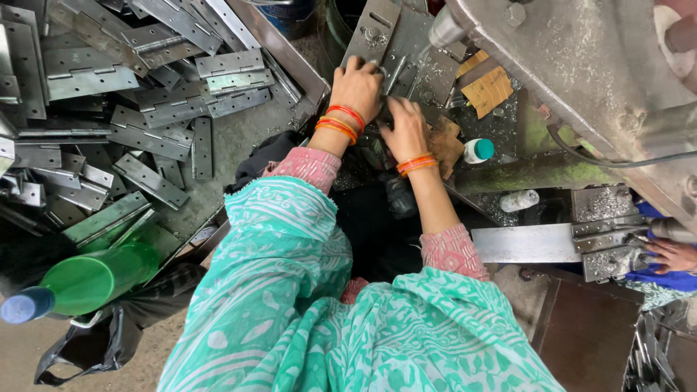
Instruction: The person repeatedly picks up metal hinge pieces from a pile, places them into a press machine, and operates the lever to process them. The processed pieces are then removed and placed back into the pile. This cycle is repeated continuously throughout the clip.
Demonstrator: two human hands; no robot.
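My left hand (357, 88) rests on a grey metal hinge plate (374, 29) that lies on the machine bed (425, 65), fingers curled over its lower edge. Just to its right, my right hand (405, 129) presses down beside the plate, near a short metal rod (396, 72). Whether the right hand grips anything is hidden by the fingers. Both wrists carry orange and red bangles. Pink sleeves and a teal patterned cloth cover my arms and lap.
A tray (290, 58) at the left holds several loose steel hinges (156, 109). A green bottle (87, 279) with a blue cap lies at the lower left. Another person's hand (671, 254) holds metal parts at the right, beside a small white bottle (478, 150).
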